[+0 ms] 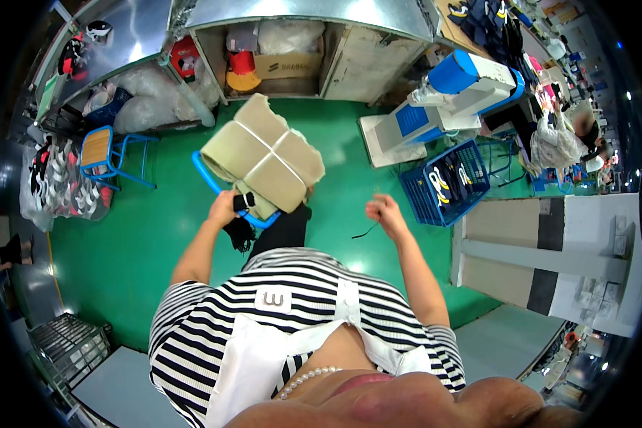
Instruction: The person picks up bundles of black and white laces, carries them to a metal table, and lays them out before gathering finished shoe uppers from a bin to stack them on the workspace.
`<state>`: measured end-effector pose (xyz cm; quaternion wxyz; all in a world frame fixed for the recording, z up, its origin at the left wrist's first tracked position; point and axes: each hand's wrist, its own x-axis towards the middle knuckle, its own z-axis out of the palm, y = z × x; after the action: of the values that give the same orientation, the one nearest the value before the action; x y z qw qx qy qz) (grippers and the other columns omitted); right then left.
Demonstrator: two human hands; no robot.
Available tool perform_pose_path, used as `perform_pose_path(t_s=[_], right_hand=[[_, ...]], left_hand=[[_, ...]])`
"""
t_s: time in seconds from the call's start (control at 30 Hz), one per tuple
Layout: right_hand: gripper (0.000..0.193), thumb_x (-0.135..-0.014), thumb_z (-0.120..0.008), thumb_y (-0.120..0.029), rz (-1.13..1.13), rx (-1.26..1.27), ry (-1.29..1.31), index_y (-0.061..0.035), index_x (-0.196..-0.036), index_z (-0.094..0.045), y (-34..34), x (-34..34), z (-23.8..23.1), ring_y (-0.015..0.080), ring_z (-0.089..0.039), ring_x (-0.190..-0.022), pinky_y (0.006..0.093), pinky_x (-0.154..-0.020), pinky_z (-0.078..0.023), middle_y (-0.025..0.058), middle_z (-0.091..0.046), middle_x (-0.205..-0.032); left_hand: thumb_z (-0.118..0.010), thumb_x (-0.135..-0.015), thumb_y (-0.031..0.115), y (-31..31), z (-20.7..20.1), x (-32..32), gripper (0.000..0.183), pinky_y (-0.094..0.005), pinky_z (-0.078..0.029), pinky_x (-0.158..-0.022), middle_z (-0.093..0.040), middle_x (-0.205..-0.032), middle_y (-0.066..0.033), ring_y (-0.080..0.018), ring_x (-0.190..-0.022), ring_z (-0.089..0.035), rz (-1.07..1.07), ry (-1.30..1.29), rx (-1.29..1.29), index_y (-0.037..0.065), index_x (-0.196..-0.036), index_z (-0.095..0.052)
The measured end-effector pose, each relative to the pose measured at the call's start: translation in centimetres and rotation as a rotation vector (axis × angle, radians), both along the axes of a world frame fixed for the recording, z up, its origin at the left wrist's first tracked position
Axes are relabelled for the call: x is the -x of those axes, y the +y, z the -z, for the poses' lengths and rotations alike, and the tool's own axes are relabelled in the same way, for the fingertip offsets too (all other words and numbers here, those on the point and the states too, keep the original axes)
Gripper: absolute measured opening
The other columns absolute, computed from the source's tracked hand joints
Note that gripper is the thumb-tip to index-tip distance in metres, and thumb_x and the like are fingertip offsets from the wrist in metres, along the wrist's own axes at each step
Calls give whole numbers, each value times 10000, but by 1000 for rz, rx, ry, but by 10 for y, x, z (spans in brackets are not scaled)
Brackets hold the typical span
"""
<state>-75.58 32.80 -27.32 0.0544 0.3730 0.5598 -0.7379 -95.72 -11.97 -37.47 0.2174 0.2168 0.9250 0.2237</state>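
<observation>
My left hand [223,207] is closed round a bundle of black cords [241,234], whose loose ends hang below it. Beside that hand is a curved blue tube [207,172], partly covered by a stack of tan sheets [264,146] tied crosswise with white string. What carries the stack is hidden beneath it. Out to the right, above the green floor, my right hand [386,212] has its fingers pinched together. A thin dark cord [366,232] trails from them.
Blue plastic crate [446,182] with dark pieces stands at right, near a blue-and-white machine [442,96]. A blue stool [103,151] and bagged goods [60,178] are left. Metal-topped cabinets [307,14] line the far side. People work at far right.
</observation>
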Motion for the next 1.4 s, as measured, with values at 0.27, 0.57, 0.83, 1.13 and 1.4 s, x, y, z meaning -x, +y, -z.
perform_pose_path(t_s=[0.27,0.57,0.83,1.13,1.4], right_hand=[[387,-915,-553,-54,69,-41,69,20,-1277,-439,115,207,3,226,-646,-835,314,-744,-547,168,-632,-1032],[416,-868,-621,-22,284,-81,70,-23,-1248,-452,244,434,24,215,-647,-729,304,-589,-535,133,-612,-959],[491,-838,-608,14,535,-36,215,-34,-1246,-339,325,562,86,238,-639,-702,338,-560,-540,144,-562,-971],[152,-939,-575,-179,593,-107,141,-44,-994,-528,302,570,109,100,-444,-459,245,-394,-319,39,-567,-682],[300,-953,-516,-196,555,-295,146,5,-1173,-487,298,521,115,102,-479,-516,258,-488,-385,49,-577,-662]], left_hand=[[-884,-495,63,-17,13,45,588,-448,-465,-917,-598,-1053,-152,-370,-1078,-530,-86,-43,-2,48,-984,-558],[-851,-553,59,-3,-14,94,501,-453,-500,-790,-654,-925,-175,-395,-939,-600,-158,-271,104,54,-981,-589],[-784,-657,52,12,-160,154,475,-389,-513,-750,-668,-892,-174,-311,-813,-649,-515,-180,89,6,-1086,-587],[-718,-785,19,246,-380,271,223,-264,-430,-733,-545,-826,-1,-116,-759,-531,-877,10,-466,47,-946,-567],[-650,-865,63,409,-449,408,263,-360,-456,-862,-574,-881,-52,-187,-811,-573,-335,-29,-1330,35,-1118,-585]])
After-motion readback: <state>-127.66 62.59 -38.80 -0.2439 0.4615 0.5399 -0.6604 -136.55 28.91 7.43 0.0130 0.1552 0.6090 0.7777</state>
